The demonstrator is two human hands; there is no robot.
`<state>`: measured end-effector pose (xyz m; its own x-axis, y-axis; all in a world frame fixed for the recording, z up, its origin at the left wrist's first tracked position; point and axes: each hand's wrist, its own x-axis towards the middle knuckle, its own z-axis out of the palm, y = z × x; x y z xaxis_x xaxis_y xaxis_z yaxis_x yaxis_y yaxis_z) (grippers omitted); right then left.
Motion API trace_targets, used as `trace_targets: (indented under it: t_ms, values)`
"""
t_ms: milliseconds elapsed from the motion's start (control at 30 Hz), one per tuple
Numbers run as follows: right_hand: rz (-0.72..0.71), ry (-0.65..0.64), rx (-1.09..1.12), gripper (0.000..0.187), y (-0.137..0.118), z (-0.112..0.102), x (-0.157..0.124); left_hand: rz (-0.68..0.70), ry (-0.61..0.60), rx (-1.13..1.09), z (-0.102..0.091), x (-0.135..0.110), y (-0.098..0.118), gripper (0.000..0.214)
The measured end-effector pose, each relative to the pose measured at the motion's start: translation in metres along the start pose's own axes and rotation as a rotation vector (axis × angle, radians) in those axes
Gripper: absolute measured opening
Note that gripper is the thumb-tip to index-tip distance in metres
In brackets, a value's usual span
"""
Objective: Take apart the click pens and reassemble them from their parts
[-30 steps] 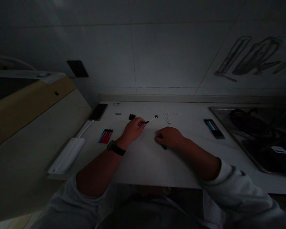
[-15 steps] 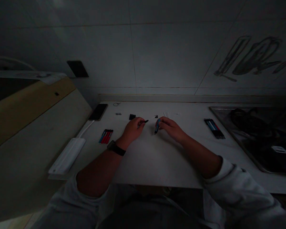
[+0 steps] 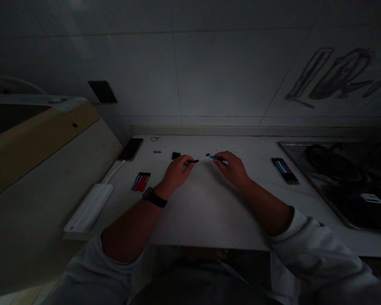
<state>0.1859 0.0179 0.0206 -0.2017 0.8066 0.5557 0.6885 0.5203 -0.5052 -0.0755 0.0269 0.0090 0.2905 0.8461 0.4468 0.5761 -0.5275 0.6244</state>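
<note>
My left hand (image 3: 177, 170), with a dark watch on its wrist, pinches a small black pen part (image 3: 196, 161). From that part a thin white refill (image 3: 204, 158) points right. My right hand (image 3: 235, 168) is closed around a blue pen barrel (image 3: 213, 157), held nearly level with one end at the refill's tip. Whether the tip is inside the barrel or just touching it, I cannot tell. Just behind the hands lie several black caps (image 3: 175, 155), a small dark piece (image 3: 208, 155) and thin white sticks (image 3: 220, 151), partly hidden by my right hand.
On the left are a row of blue and red pens (image 3: 141, 181), small grey pieces (image 3: 157, 151), a thin loop (image 3: 155, 139), a phone (image 3: 131, 149) and a white power strip (image 3: 89, 207). To the right, a pack of pens (image 3: 285, 171) lies beside a metal-rimmed tray (image 3: 317, 192) holding dark things.
My right hand has turned the blue barrel from upright to nearly level and brought its end to the white refill. My left hand has stayed in place.
</note>
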Motion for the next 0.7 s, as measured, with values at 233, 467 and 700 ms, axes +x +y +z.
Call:
trace_targets:
  t_ms: [233,467,700]
  values:
    - [-0.018,0.020,-0.003,0.022,-0.0041,-0.0019,0.0005,0.004,-0.008,0.006,-0.0012,0.0004,0.0006,0.011]
    - [-0.069,-0.031,-0.046,0.023,-0.0037,-0.0066,0.0012,0.024,-0.008,0.011,-0.0022,0.0005,0.0034,0.009]
    - [-0.203,-0.153,-0.227,0.023,-0.0088,-0.0028,-0.0018,0.074,-0.078,0.001,-0.0025,-0.0009,0.0093,0.009]
